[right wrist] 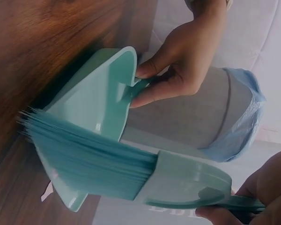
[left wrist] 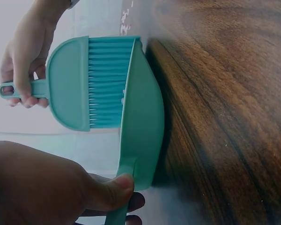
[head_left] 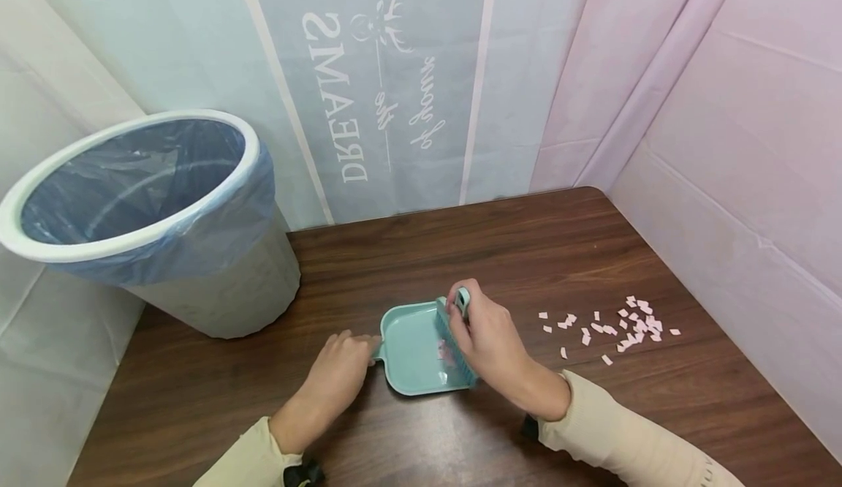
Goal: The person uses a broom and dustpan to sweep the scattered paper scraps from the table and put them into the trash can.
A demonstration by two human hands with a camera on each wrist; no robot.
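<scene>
A teal dustpan [head_left: 413, 348] lies on the wooden table, and my left hand [head_left: 338, 366] grips its short handle from the left. My right hand [head_left: 490, 337] holds a small teal hand brush [left wrist: 68, 84] by its handle, bristles downward. The bristles [right wrist: 93, 157] stand at the dustpan's open right edge, reaching into it. Pinkish-white paper scraps [head_left: 446, 353] lie in the pan beside the bristles. More paper scraps [head_left: 638, 326] are strewn on the table to the right of my right hand, thickest at the far right.
A tall waste bin [head_left: 226, 282] with a white rim and blue plastic liner stands at the back left. Behind the table [head_left: 500, 246] hangs a pale cloth with mirrored lettering. A whitish cloth wall [head_left: 743, 202] runs along the right edge.
</scene>
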